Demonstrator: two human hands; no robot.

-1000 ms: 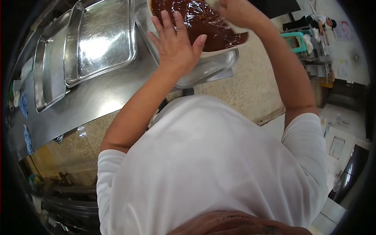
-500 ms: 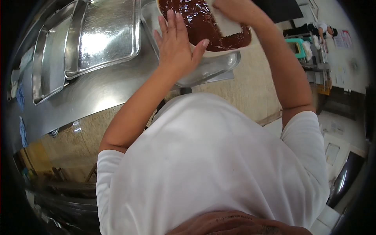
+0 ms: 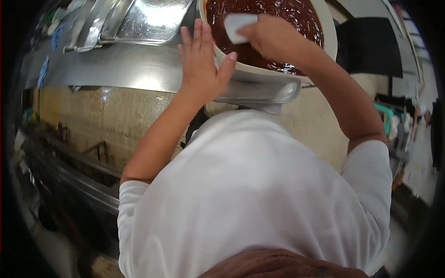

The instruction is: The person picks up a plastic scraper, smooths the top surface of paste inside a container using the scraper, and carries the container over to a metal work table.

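A large cream-coloured bowl (image 3: 330, 34) holds glossy dark brown liquid (image 3: 287, 14) that looks like melted chocolate. My right hand (image 3: 273, 39) is over the bowl, its fingers closed on a flat white scraper (image 3: 236, 27). The scraper is above or touching the brown surface; I cannot tell which. Against the bowl's near left rim rests my left hand (image 3: 200, 65), palm down, with fingers stretched and thumb apart. It holds nothing. Below the bowl, the end of a shallow metal tray (image 3: 278, 90) sticks out.
Shiny metal trays (image 3: 153, 21) lie on the steel table (image 3: 134, 67) to the left. A black flat panel (image 3: 368, 46) stands right of the bowl. Farther right are a green container (image 3: 384, 116) and, at the blurred edge, another person (image 3: 419, 111). Dark railings are at lower left.
My right hand has drawn the scraper leftward across the bowl, and less of the scraper's face shows. My left hand stays at the rim. The whole view has shifted, showing more of the bowl.
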